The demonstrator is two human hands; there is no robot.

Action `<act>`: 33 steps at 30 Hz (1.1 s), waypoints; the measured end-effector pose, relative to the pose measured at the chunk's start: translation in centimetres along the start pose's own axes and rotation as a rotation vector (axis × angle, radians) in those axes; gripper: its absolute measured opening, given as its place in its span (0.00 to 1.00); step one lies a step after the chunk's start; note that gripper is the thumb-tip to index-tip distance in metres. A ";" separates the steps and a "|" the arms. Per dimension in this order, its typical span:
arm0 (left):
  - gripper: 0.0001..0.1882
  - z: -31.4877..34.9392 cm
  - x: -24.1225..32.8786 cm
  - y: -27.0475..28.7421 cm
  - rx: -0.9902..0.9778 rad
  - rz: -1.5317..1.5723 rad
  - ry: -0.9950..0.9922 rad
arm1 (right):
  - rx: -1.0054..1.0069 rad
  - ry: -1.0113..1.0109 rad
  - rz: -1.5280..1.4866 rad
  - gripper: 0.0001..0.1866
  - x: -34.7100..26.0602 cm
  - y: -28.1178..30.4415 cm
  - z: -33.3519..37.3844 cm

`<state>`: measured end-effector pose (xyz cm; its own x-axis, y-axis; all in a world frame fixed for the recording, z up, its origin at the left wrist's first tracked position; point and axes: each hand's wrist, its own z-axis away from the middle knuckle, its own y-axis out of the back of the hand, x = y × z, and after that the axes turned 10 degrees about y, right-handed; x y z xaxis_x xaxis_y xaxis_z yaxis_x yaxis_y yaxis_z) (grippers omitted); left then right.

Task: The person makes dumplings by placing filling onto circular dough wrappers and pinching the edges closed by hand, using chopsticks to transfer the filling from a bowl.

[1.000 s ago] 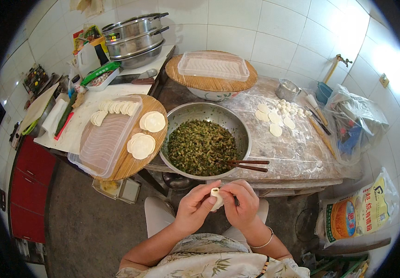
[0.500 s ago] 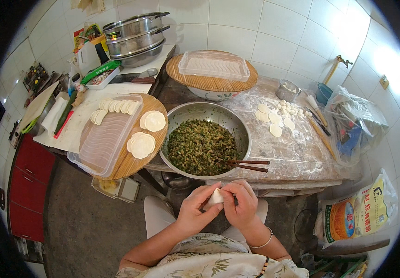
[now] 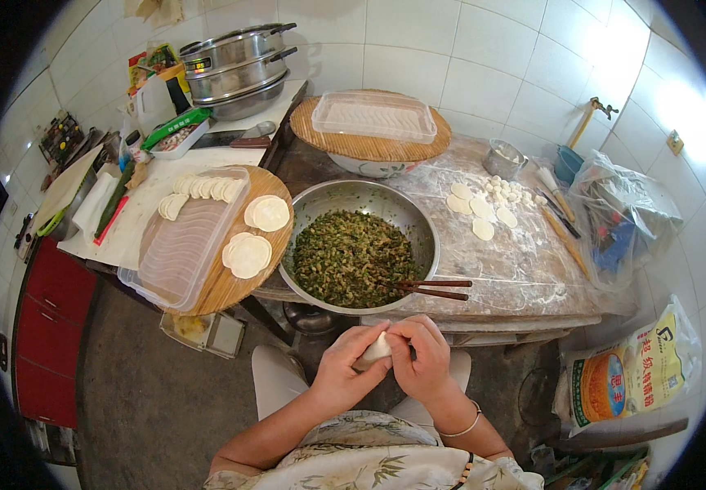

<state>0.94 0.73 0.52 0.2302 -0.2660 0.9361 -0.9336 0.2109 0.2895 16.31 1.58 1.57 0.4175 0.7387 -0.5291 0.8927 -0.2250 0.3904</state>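
Between my two hands, above my lap, is a pale dumpling (image 3: 376,349), partly covered by my fingers. My left hand (image 3: 345,359) cups it from one side while my right hand (image 3: 421,353) pinches its edge. Just beyond my hands stands a steel bowl (image 3: 430,233) of chopped green and brown filling (image 3: 353,253). Two dark chopsticks (image 3: 439,289) rest in the filling and stick out over the rim to the right. On the left, a clear plastic tray (image 3: 181,253) holds several finished dumplings (image 3: 204,189). Beside it are stacks of round wrappers (image 3: 247,255) on a round woven board (image 3: 278,184).
On the floured table (image 3: 500,278) lie loose wrappers (image 3: 482,229), small dough pieces (image 3: 504,192) and a rolling pin (image 3: 565,241). A second clear tray (image 3: 375,116) sits on a covered bowl at the back. Stacked steamer pots (image 3: 234,69) stand far left; a flour sack (image 3: 627,371) leans at right.
Both hands stay together around the dumpling, with only slight finger movement at its edge. The whole view has shifted a little; nothing else has visibly moved.
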 end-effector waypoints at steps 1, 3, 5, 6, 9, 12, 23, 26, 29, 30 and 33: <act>0.28 0.0 0.0 0.0 0.004 0.021 0.006 | -0.003 0.000 0.001 0.07 0.1 0.1 0.1; 0.29 0.1 0.1 -0.1 0.016 0.061 0.022 | -0.010 0.000 -0.002 0.07 0.1 0.1 0.2; 0.31 0.2 0.2 -0.2 0.061 0.090 0.065 | 0.022 -0.012 -0.022 0.06 -0.1 0.1 -0.2; 0.31 0.2 0.2 -0.3 0.082 0.105 0.085 | 0.038 -0.018 -0.032 0.06 -0.2 0.1 -0.5; 0.32 0.2 0.5 0.0 0.070 0.125 0.144 | 0.025 -0.019 -0.036 0.04 -0.4 0.2 -0.7; 0.32 0.2 -0.2 -0.2 0.052 0.122 0.121 | -0.012 -0.050 -0.062 0.04 -0.2 -0.1 -0.4; 0.32 0.0 0.1 0.0 0.089 0.024 0.102 | 0.009 -0.134 -0.043 0.04 -0.5 -0.1 -1.0; 0.30 0.1 0.3 0.4 0.076 -0.035 0.055 | -0.011 -0.164 -0.044 0.04 -0.4 -0.4 -0.7; 0.28 0.2 0.3 0.6 0.061 -0.021 0.064 | -0.045 -0.148 0.003 0.03 0.1 -0.9 -0.5; 0.27 0.2 0.3 0.6 0.063 -0.004 0.077 | -0.059 -0.135 0.026 0.03 0.1 -1.0 -0.6; 0.27 0.4 -0.6 0.8 0.123 -0.035 -0.001 | -0.033 -0.091 -0.038 0.04 -0.1 -1.2 -1.0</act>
<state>-0.02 0.65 0.11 0.2630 -0.2717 0.9257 -0.9517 0.0848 0.2952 15.02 2.42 1.92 0.3987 0.6851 -0.6097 0.9027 -0.1756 0.3929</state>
